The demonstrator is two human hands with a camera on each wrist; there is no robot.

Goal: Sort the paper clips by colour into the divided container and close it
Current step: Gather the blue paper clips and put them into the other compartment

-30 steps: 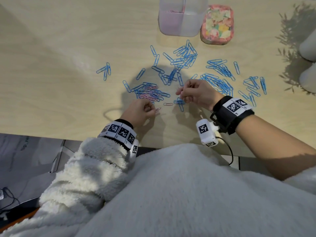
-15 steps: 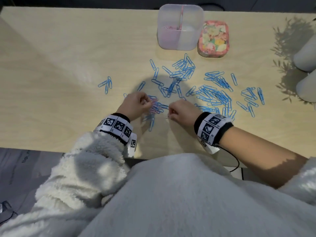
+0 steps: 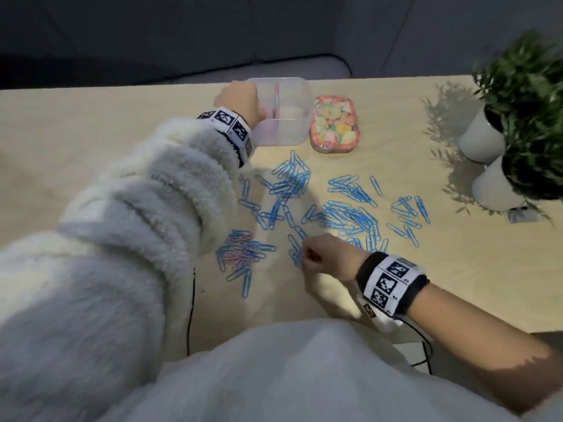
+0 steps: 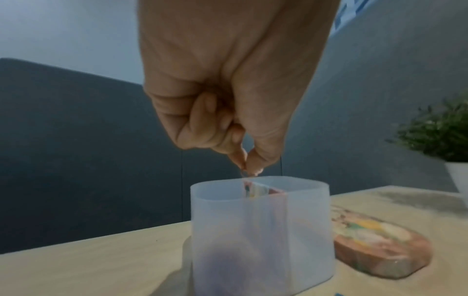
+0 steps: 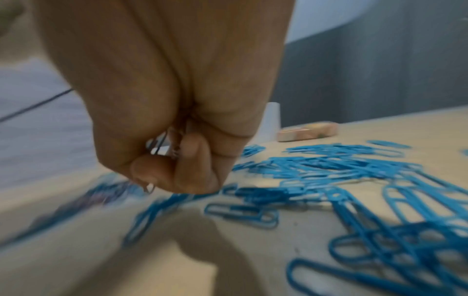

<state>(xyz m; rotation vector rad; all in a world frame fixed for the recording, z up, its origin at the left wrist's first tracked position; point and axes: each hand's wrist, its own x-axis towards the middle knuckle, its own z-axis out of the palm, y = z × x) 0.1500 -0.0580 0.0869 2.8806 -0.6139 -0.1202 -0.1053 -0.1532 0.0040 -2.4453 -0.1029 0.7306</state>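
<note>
Two hands are at work over the tabletop (image 3: 91, 141). Left hand (image 4: 228, 96) hangs just above the rim of the divided container (image 4: 260, 230), over its left compartment, with thumb and forefinger pressed together on a thin clip (image 4: 244, 173) whose colour is too faint to tell; the other fingers are curled in. Right hand (image 3: 327, 257) sits low at the near side of the tabletop, fingers curled tight around a few thin wire clips (image 5: 162, 148) that show between thumb and palm; their colour cannot be told.

Just left of the right hand lies a mixed heap of pink and blue clips (image 3: 243, 251). Blue paper clips (image 3: 350, 214) are strewn between that hand and the container, in several loose piles. The container is translucent, stands upright and open at the far edge, with a pinkish mass showing through its left compartment. Its flower-patterned lid (image 3: 333, 124) lies flat just right of it. Two potted plants in white pots (image 3: 481, 138) stand at the far right.
</note>
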